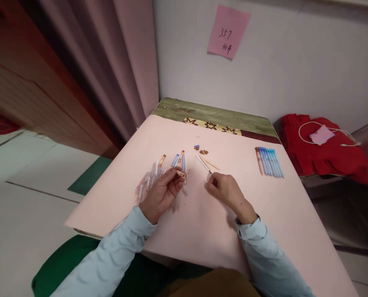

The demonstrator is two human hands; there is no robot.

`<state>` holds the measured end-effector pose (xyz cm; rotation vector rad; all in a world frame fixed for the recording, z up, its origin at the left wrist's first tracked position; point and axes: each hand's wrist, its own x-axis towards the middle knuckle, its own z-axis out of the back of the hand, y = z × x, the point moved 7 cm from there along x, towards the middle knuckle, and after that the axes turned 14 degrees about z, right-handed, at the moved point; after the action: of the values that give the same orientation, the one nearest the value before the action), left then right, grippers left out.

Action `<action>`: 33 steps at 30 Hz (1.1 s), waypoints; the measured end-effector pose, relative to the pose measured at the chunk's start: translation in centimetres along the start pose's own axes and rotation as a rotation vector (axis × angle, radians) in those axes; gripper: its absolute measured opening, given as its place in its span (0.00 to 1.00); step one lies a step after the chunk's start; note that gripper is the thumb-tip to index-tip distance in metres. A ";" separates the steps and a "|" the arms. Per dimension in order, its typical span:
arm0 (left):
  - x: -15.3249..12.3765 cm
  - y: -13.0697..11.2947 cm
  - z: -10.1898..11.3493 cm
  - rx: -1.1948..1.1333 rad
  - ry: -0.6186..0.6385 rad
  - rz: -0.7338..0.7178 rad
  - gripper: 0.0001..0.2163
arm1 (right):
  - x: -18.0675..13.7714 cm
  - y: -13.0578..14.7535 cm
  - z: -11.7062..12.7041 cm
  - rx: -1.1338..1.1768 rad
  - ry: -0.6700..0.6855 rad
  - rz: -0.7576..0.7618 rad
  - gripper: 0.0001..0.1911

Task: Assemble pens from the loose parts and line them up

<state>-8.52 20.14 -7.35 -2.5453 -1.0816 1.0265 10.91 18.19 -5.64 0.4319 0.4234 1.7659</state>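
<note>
Between the fingertips of my left hand (162,192) is a tan pen barrel (180,174), its hollow end turned toward the right. My right hand (228,190) pinches a thin white pen refill (202,162) near its dark tip, and the refill points up and left. Beside it lie a few cream-coloured sticks (212,163). Loose clear and coloured pen parts (146,181) are heaped under and left of my left hand, partly hidden by it. Just beyond the hands sit small brown pieces (204,152) and a blue-and-brown piece (196,147).
A neat row of blue pens (270,163) with one tan pen (259,161) lies on the right of the pale-covered table (202,231). Red cloth (313,152) with a white cable is off the right side. A wall stands behind, a curtain (131,62) at left.
</note>
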 end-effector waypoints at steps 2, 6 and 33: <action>-0.1 0.4 -0.1 -0.017 0.004 0.015 0.05 | -0.2 -0.2 0.5 0.117 -0.087 -0.030 0.06; 0.0 1.4 0.0 -0.077 0.024 0.080 0.07 | -0.5 0.6 0.9 0.504 -0.277 -0.031 0.06; -0.6 1.4 -1.2 0.159 0.053 -0.093 0.11 | -2.2 8.7 4.4 0.255 -0.610 0.394 0.04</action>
<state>-7.24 18.88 -6.73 -2.3606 -1.0495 0.9746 6.32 14.31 2.35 1.2630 0.1262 1.8427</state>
